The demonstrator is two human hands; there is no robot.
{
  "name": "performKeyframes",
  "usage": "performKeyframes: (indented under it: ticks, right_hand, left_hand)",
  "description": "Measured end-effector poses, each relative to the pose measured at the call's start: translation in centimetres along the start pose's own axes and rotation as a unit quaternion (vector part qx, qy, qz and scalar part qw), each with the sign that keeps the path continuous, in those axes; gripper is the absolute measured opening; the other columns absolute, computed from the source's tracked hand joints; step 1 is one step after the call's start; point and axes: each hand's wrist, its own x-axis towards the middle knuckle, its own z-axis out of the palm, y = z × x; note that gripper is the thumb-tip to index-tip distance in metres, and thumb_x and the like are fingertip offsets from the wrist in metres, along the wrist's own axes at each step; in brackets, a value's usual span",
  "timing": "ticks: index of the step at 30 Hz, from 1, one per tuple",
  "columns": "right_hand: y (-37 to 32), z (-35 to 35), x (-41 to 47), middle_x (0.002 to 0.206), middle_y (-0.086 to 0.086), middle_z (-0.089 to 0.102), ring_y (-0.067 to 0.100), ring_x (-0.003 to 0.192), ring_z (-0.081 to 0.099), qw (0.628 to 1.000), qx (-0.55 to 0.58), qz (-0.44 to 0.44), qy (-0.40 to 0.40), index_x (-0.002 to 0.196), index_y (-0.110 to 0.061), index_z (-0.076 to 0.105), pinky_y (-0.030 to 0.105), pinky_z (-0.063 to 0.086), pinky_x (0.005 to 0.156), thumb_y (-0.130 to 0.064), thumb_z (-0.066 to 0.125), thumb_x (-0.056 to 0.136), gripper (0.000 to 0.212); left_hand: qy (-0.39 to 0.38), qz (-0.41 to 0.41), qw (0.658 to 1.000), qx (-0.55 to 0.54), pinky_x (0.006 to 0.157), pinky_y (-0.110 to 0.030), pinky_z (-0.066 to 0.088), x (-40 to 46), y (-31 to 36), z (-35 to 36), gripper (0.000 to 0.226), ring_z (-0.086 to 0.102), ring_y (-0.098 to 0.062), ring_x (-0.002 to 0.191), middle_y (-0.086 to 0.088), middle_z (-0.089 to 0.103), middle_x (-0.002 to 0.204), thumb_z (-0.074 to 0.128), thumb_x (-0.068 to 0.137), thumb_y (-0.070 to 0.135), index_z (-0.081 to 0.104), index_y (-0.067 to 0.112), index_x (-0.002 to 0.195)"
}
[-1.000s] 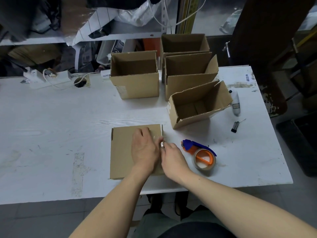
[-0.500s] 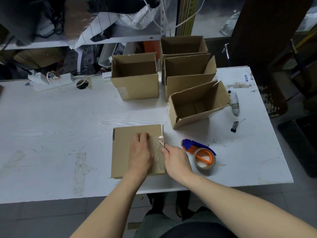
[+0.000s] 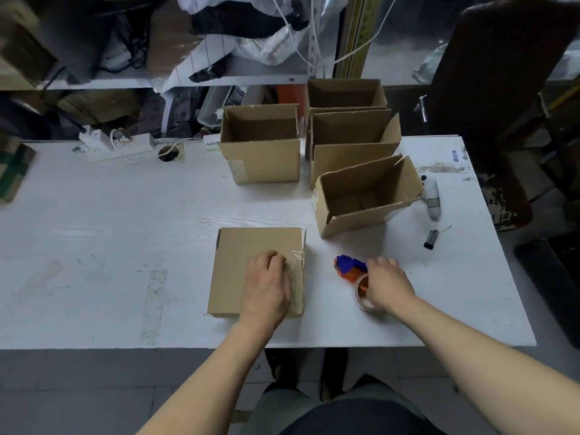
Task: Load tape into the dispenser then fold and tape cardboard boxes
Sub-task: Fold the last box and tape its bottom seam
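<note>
Grip: right hand (image 3: 387,285) has its fingers curled over the tape dispenser (image 3: 353,271), taking hold of it on the table (image 3: 94,215); I cannot see the thumb side, so I judge it a grasp being taken, not a lift.
Other hand: left hand (image 3: 266,285) rests on top of the folded box (image 3: 255,271) with fingers bent, pinning the top down; it closes on nothing.
Step in hand: I read this as picking up the dispenser to run tape along the box's right-hand edge.
How I would do it well: keep the left palm pressing so the flaps stay shut, bring the dispenser's blue nose to the seam's end, and pull straight along.
Risk: a crumpled clear tape end (image 3: 298,254) sticks up near the box's far right corner; I would flatten it first.
Box look: plain brown corrugated cardboard, squarish, lying closed just left of the dispenser.
Dispenser look: blue and orange body with a tan roll.
Progress: four open boxes (image 3: 260,161) stand beyond.
</note>
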Motion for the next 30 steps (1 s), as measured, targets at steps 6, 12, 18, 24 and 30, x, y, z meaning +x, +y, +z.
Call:
performKeyframes:
  ticks: [6,12,18,24,30]
  right_hand:
    - [1.3,-1.4,0.1,0.108,0.005,0.059,0.023,0.091,0.060,0.988,0.153,0.019,-0.030,0.104,-0.018,0.050,0.030,0.044,0.068,-0.031,0.079,0.084,0.038]
    - [0.4,-4.8,-3.7,0.129,-0.018,0.053,0.007,0.117,0.055,0.902,0.412,-0.126,0.029,0.137,-0.040,0.044,0.016,0.052,0.083,-0.003,0.082,0.081,0.078]
    - [0.5,-5.0,-4.5,0.131,-0.017,0.044,0.005,0.119,0.047,0.906,0.327,-0.250,0.099,0.149,-0.047,0.039,0.016,0.050,0.088,-0.013,0.085,0.084,0.087]
    - [0.2,-4.7,-4.6,0.126,-0.007,0.047,0.014,0.111,0.048,0.903,0.248,-0.300,0.182,0.156,-0.038,0.039,0.031,0.055,0.086,-0.029,0.085,0.084,0.086]
    - [-0.2,-4.9,-4.6,0.125,0.010,0.055,0.024,0.110,0.053,0.888,0.149,-0.340,0.271,0.157,-0.021,0.043,0.037,0.060,0.076,-0.033,0.071,0.088,0.075]
  left_hand:
    - [-0.073,-0.073,0.991,-0.087,0.091,-0.034,0.045,-0.3,2.8,-1.6,0.024,0.061,-0.026,0.101,-0.004,0.068,0.109,0.063,0.099,0.023,0.064,0.014,0.121]
    - [-0.155,-0.334,0.845,-0.387,0.091,-0.033,0.059,0.9,7.0,-5.1,0.034,0.073,-0.011,0.098,0.007,0.079,0.099,0.058,0.101,0.055,0.074,0.025,0.104]
    - [-0.204,-0.344,0.755,-0.519,0.095,-0.038,0.059,1.8,8.2,-6.7,0.043,0.078,-0.019,0.096,-0.003,0.082,0.097,0.060,0.102,0.049,0.075,0.010,0.110]
    - [-0.120,-0.320,0.836,-0.428,0.085,-0.040,0.060,1.7,8.1,-5.9,0.024,0.074,-0.010,0.076,-0.001,0.079,0.080,0.066,0.102,0.032,0.078,0.015,0.090]
    - [-0.069,-0.279,0.905,-0.313,0.073,-0.028,0.059,1.1,8.1,-5.9,0.022,0.068,-0.002,0.069,0.010,0.075,0.074,0.064,0.102,0.036,0.076,0.026,0.088]
